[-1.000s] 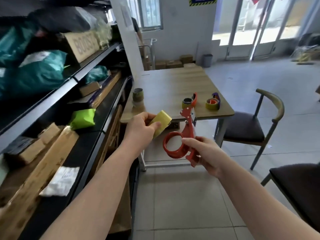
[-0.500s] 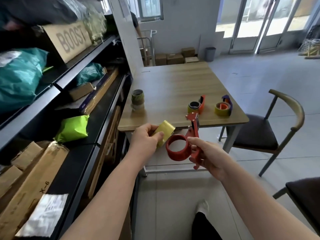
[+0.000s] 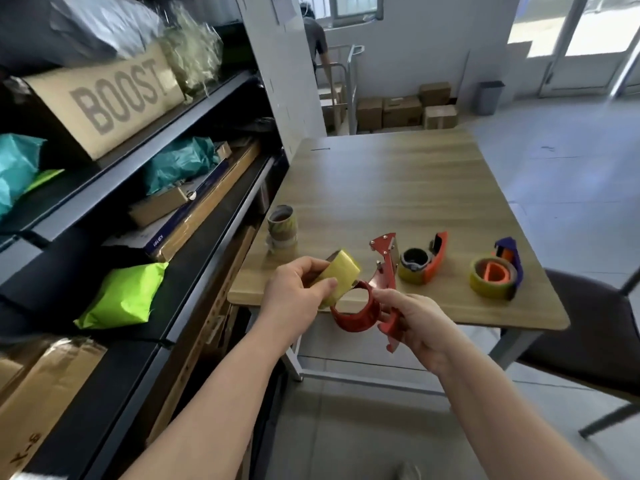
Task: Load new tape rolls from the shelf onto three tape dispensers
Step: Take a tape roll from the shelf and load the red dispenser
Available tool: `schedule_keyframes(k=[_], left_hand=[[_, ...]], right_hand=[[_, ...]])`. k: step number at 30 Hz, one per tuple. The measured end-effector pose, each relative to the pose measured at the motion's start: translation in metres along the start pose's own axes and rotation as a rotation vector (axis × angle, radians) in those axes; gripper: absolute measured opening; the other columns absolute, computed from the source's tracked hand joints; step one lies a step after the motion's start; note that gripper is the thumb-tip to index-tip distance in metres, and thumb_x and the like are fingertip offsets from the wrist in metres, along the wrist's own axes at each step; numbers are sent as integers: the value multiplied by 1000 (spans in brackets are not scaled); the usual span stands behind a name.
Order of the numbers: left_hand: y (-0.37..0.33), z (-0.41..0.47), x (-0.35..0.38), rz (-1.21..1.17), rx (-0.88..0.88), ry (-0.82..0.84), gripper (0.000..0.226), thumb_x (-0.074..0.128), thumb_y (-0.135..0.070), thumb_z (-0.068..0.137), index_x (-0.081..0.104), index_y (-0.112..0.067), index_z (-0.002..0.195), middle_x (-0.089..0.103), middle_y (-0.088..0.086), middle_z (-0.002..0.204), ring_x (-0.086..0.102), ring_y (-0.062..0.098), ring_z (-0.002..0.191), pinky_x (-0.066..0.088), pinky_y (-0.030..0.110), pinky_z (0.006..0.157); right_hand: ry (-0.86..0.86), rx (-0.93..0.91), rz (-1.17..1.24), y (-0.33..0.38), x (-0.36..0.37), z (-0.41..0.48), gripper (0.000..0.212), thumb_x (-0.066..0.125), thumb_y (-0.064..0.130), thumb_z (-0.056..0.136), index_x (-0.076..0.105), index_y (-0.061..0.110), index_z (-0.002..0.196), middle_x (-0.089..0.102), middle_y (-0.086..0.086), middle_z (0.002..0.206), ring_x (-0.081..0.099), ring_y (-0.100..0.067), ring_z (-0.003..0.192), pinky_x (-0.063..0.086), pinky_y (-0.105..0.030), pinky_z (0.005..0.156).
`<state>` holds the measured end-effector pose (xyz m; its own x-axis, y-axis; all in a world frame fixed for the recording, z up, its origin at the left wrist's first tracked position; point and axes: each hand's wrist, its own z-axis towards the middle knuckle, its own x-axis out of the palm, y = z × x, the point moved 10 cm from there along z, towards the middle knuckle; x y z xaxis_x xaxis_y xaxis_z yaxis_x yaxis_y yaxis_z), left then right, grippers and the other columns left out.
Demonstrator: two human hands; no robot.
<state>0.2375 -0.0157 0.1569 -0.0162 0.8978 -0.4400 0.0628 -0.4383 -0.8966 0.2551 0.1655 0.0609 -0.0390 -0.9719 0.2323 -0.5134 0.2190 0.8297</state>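
My left hand (image 3: pixel 298 289) grips a yellow tape roll (image 3: pixel 341 275), pressed against the round hub of a red tape dispenser (image 3: pixel 367 299). My right hand (image 3: pixel 412 320) holds that dispenser by its handle, just in front of the wooden table (image 3: pixel 398 188). On the table stand an orange dispenser (image 3: pixel 420 263) carrying a tape roll and a purple-and-orange dispenser (image 3: pixel 497 275) carrying a yellow roll. A stack of empty-looking cardboard cores (image 3: pixel 282 228) sits near the table's left edge.
A dark metal shelf (image 3: pixel 145 265) on my left holds cardboard boxes, teal bags and a lime-green parcel (image 3: pixel 123 296). A dark chair (image 3: pixel 595 337) stands at the table's right. A person and stacked boxes (image 3: pixel 405 110) are at the far wall.
I have stepped closer to the table. My left hand has brought the yellow roll right up against the red dispenser's hub; both hands now sit over the table's front edge.
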Motion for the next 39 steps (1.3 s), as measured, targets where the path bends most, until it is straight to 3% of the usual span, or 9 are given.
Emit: schedule_keyframes(k=[5,9,12,17,24,28,32,36,39], left_hand=[[-15,37,34,-5,-2,3,19,70,-8,87,72,-26,93,73,-3,93,68,15,94,57,32,87],[-24,62,50,-62,-45,26,23,68,0,86,69,-21,94,64,-7,111,60,12,106,50,15,82],[-27,87,61,-26,-58,107,24,69,0,85,70,-23,91,53,-17,122,51,9,120,42,30,106],[-28,118,77,74,-60,208,23,73,-8,84,69,-30,85,44,-14,139,45,16,131,34,47,115],[-47,166,79,182,130,198,13,79,-32,79,67,-27,82,44,-13,145,45,12,129,41,42,110],[-53,202,68,83,270,253,15,83,-21,75,69,-28,77,45,-14,145,45,9,133,40,42,112],[-53,233,62,169,385,388,24,83,-13,74,67,-31,76,39,-11,150,34,3,140,29,30,115],[-39,266,53,302,414,472,24,83,-13,74,66,-28,80,36,-9,154,37,2,134,24,15,106],[-25,290,43,317,401,522,27,87,-20,69,67,-23,87,39,-12,151,42,-1,128,29,16,106]], right_hand=[[48,-2,25,33,-28,37,45,74,24,82,62,2,119,73,-10,91,65,-18,74,48,-21,46],[66,1,37,45,-40,56,43,73,25,82,63,1,117,71,-15,90,61,-21,72,47,-26,49],[58,-6,53,58,-48,69,42,75,26,81,65,2,114,72,-23,105,62,-26,84,50,-36,71],[75,-37,87,83,-55,83,19,70,24,86,65,8,94,68,-8,80,59,-19,70,45,-28,51],[3,-110,118,112,-49,109,64,80,40,64,66,2,114,72,-22,105,61,-28,91,49,-43,82],[-61,-105,193,125,-36,132,60,76,47,65,70,-1,101,62,-21,97,56,-33,91,44,-57,99],[-99,-109,178,137,-20,159,62,79,40,62,69,0,108,67,-14,94,61,-25,90,48,-48,99],[-126,-145,198,146,1,188,41,80,21,67,68,1,101,66,-12,87,63,-23,81,48,-43,89],[-176,-160,275,152,10,205,18,71,16,77,63,7,89,57,-12,82,56,-22,76,44,-39,84]])
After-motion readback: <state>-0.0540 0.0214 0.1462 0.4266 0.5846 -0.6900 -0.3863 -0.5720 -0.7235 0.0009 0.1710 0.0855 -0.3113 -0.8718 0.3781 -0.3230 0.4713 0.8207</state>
